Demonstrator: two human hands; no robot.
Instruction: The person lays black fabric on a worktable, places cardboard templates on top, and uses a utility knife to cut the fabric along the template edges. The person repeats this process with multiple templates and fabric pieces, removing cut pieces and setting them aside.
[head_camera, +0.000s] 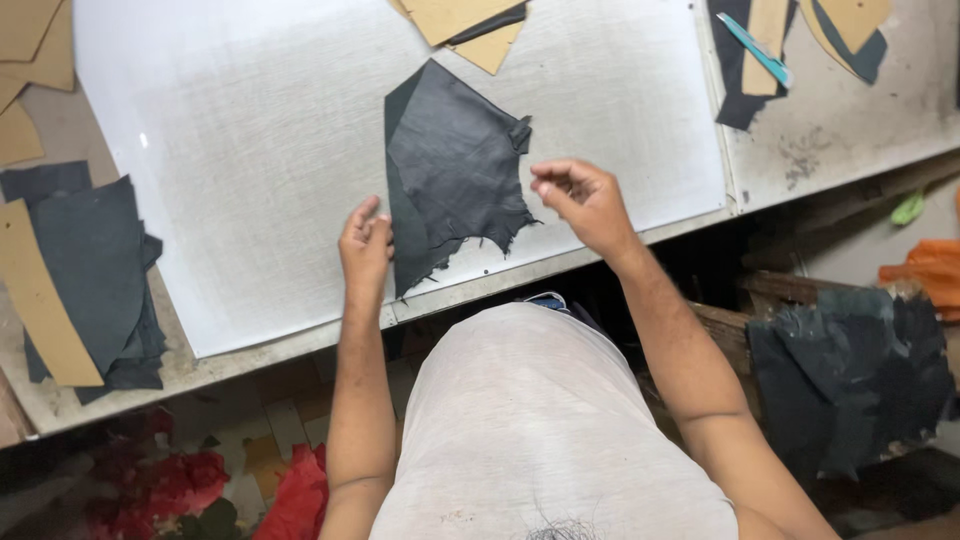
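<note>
Worktop (250, 150): white cutting sheet, spread flat.
Dark leather piece (455, 165): centre, near front edge, lower corner overhanging.
Left hand (366, 245): fingers together, pressing leather's left edge.
Right hand (585, 200): fingertips pinched, apparently empty, beside ragged edge.
Risk: probably slipping off, if unpinned.

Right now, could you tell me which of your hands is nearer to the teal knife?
Right. The right hand is below and to the left of the knife; the left hand is farther off, beyond the dark leather.
</note>
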